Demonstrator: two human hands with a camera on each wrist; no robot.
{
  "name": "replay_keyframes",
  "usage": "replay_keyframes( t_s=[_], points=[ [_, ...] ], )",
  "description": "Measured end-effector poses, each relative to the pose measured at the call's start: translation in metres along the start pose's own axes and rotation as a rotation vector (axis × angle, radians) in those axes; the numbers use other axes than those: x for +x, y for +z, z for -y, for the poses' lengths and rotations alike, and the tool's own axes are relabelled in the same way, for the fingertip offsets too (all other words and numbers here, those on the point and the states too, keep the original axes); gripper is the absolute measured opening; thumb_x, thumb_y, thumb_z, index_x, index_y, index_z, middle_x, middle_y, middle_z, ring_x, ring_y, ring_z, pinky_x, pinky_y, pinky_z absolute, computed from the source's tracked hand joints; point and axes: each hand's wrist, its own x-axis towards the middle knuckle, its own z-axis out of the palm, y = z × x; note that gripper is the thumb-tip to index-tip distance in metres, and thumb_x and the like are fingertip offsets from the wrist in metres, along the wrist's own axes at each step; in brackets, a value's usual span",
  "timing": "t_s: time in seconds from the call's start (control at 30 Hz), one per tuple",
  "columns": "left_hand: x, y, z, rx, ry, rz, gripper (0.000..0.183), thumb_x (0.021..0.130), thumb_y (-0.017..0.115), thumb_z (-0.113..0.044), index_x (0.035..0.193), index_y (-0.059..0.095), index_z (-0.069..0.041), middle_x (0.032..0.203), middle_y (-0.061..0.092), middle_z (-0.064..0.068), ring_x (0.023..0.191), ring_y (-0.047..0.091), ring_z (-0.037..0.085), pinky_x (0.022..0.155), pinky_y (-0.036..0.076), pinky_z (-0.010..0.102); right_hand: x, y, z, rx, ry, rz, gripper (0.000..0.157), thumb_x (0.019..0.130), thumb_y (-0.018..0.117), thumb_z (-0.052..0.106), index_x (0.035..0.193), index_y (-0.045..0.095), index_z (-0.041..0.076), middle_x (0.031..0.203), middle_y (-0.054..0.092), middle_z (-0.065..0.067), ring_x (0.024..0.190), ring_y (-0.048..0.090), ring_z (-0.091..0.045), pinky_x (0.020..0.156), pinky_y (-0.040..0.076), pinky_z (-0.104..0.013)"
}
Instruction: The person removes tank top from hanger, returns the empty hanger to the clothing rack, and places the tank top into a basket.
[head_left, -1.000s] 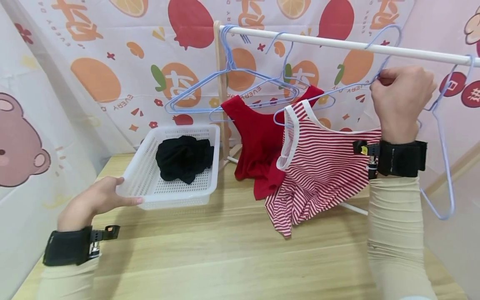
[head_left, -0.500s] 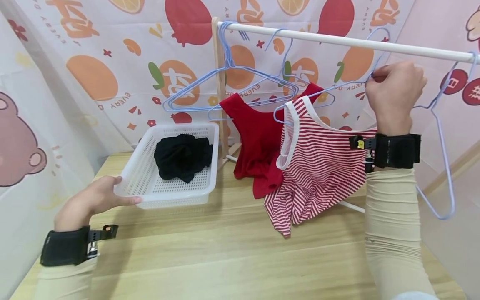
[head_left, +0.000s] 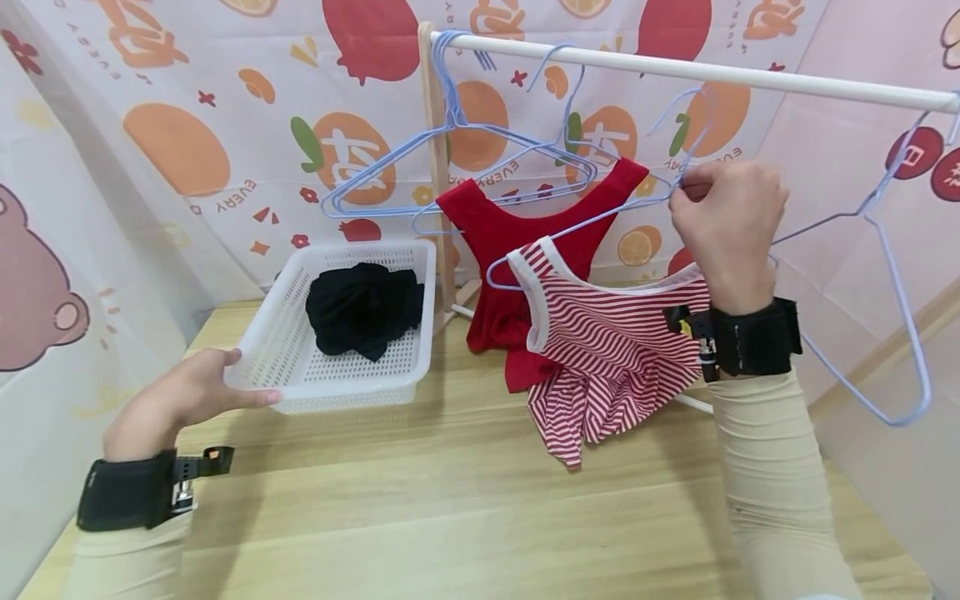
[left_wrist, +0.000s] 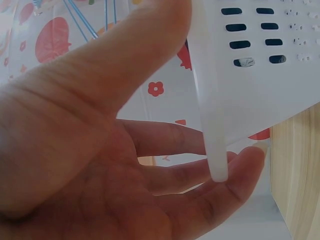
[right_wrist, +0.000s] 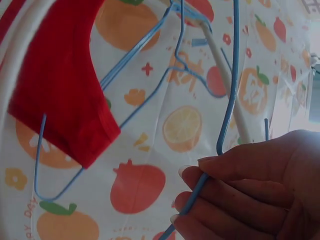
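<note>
My right hand (head_left: 731,221) pinches a blue wire hanger (right_wrist: 229,110) at its neck, between thumb and fingers. On that hanger hangs a red-and-white striped tank top (head_left: 622,325) with white trim, one strap over the hanger's left end. The hanger's hook stands free below the white rod (head_left: 675,70). At the left my left hand (head_left: 187,396) grips the near-left corner of a white plastic basket (head_left: 345,392), its fingers behind the rim (left_wrist: 212,125) in the left wrist view. A crumpled black garment (head_left: 363,308) lies in the basket.
A red tank top (head_left: 540,237) hangs from the rod on another blue hanger, behind the striped one. Several bare hangers (head_left: 405,158) bunch at the rod's left end by a wooden post (head_left: 437,167). One more bare hanger (head_left: 900,300) hangs at right, above the wooden table (head_left: 450,508).
My right hand has brought the hanger and striped tank top left and down, its hook coming off the rod. My left hand stays at the basket's corner.
</note>
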Motion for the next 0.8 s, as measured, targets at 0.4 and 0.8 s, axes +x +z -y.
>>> replay_keyframes(
  t_s=[0.4, 0.8],
  points=[
    [0.002, -0.002, 0.001, -0.025, -0.018, 0.019, 0.132, 0.078, 0.081, -0.064, 0.147, 0.017, 0.029, 0.144, 0.031, 0.053, 0.116, 0.046, 0.053, 0.102, 0.038, 0.074, -0.022, 0.02, 0.013, 0.038, -0.096, 0.083, 0.028, 0.097, 0.067, 0.018, 0.109, 0.078, -0.005, 0.098, 0.077, -0.026, 0.098, 0.07, -0.045, 0.091, 0.047, -0.055],
    [0.0, 0.0, -0.001, -0.018, -0.016, 0.014, 0.127, 0.081, 0.081, -0.059, 0.146, 0.017, 0.03, 0.143, 0.032, 0.053, 0.117, 0.047, 0.055, 0.102, 0.037, 0.075, -0.047, 0.02, 0.017, 0.045, -0.139, 0.115, 0.022, 0.095, 0.066, 0.012, 0.101, 0.08, -0.003, 0.088, 0.077, -0.024, 0.089, 0.068, -0.045, 0.085, 0.042, -0.054]
  ],
)
